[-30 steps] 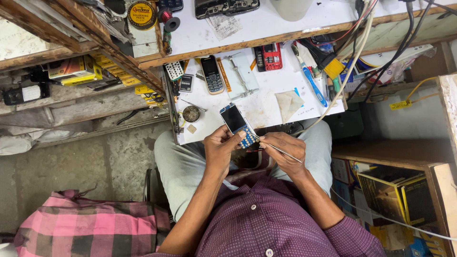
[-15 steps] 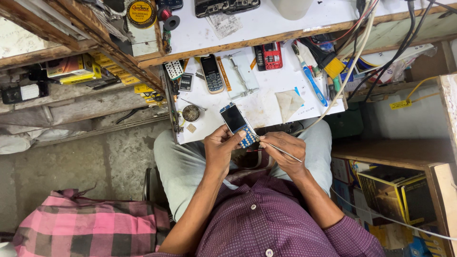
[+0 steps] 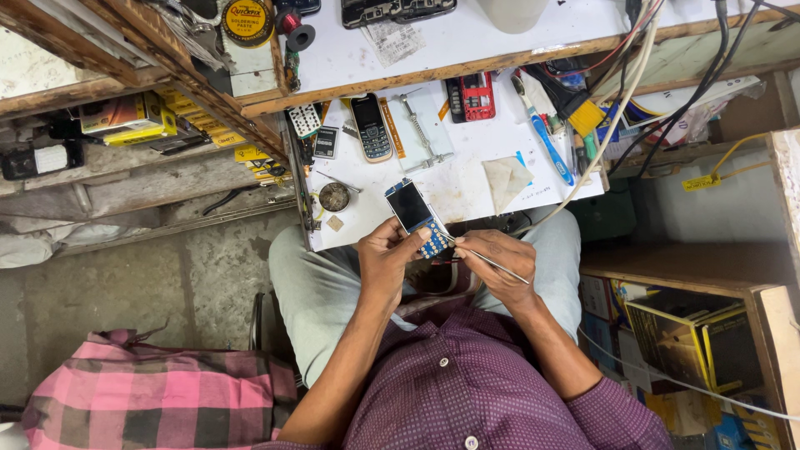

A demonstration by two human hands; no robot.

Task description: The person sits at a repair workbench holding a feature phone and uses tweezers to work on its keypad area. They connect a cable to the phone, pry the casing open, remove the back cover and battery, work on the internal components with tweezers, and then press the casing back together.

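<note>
Head view, looking straight down. Left hand (image 3: 385,260) pinching opened small phone (image 3: 419,218) at its lower edge, above lap, just off white bench top (image 3: 467,162). Phone long axis tilted, screen end away from body and to the left, blue keypad board toward hands. Right hand (image 3: 493,260) closed around thin metal probe (image 3: 492,262), tip at board's lower right corner. Contact point too small to resolve; left fingertips partly hidden behind phone.

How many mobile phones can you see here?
3 clearly: a blue phone held in the left hand, a dark one on the white board, a red one beside it. Others may be hidden.
</note>
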